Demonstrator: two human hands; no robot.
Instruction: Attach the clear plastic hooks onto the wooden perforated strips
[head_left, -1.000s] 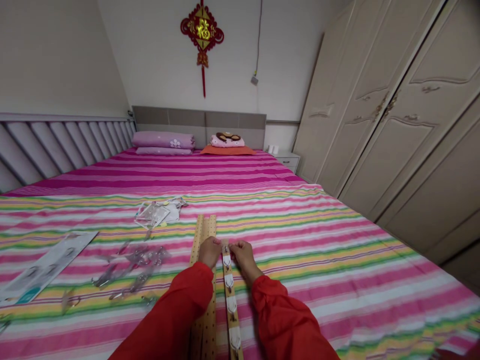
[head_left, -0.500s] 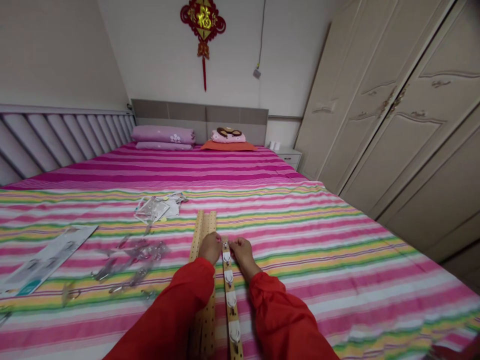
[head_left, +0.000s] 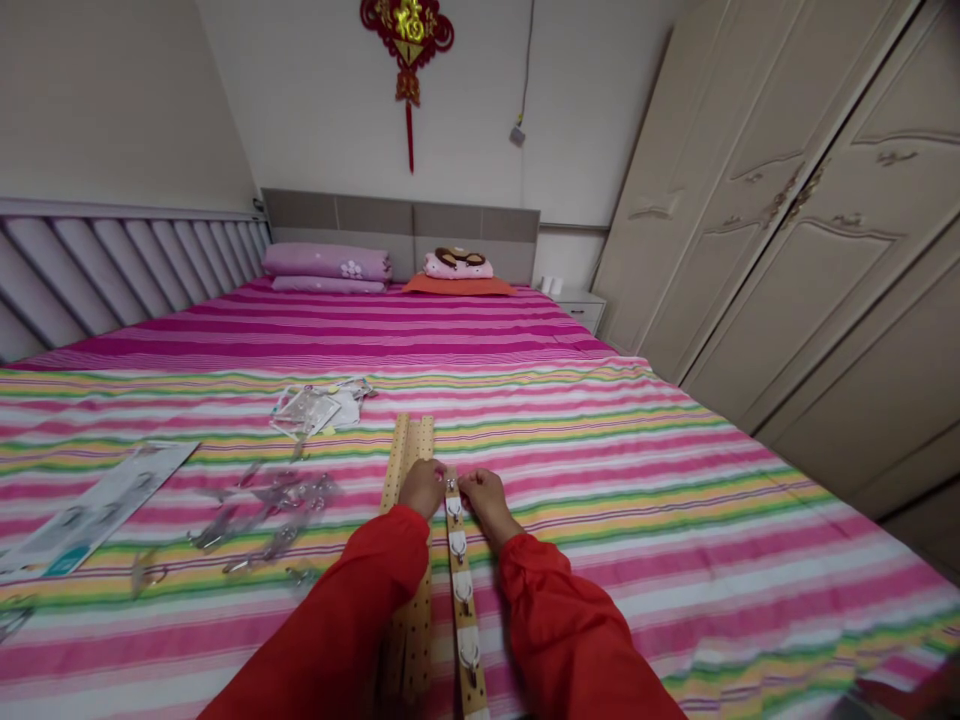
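A narrow tan perforated strip [head_left: 455,525] lies lengthwise before me on the striped cloth. Several white-backed hooks [head_left: 462,592] with metal loops sit along it in a row. At its far end is a small metal hook [head_left: 451,485]. My left hand [head_left: 424,488] pinches at the left edge of that end, its fingertips close to the hook. From the right side, my right hand [head_left: 486,502] pinches at the same end. Just left of the strip, partly under my left hand and sleeve, lie more tan perforated strips [head_left: 395,470] side by side.
Several clear-wrapped hooks [head_left: 281,510] are scattered to the left. Beyond them lie opened plastic packets [head_left: 307,408], and a long white hook package [head_left: 101,510] rests at far left. The bed's striped cloth [head_left: 637,520] spreads around. A wardrobe [head_left: 810,250] stands at right.
The view has tilted down slightly, with the background shifting upward a little. Both hands stay at the far end of the strip with hardly any visible movement.
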